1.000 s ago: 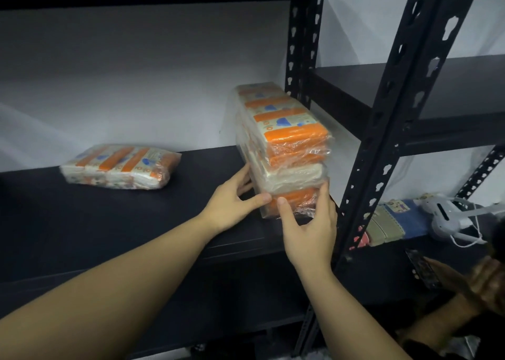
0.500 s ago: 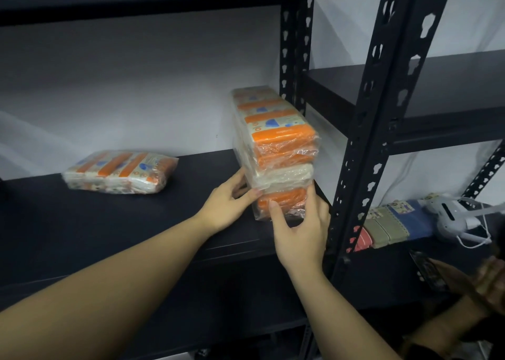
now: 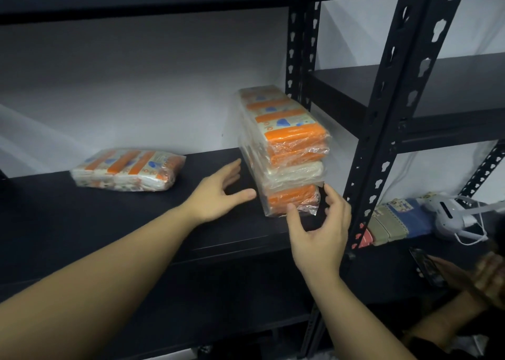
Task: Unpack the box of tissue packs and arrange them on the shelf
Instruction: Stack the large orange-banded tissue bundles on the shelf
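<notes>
Fingers (image 3: 332,195) partly hide tissue stack (image 3: 287,146) lower corner.

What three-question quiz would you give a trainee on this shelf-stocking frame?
1. True or false: the left hand grips the upright tissue pack.
2. How does the other tissue pack lie on the shelf? A flat, B upright, C leaning on the post.
3. Fill in: the right hand has its thumb against the upright pack's ____ corner.

Key: 1 false, the hand is open and apart from it. 2 A. 3 lower front.
</notes>
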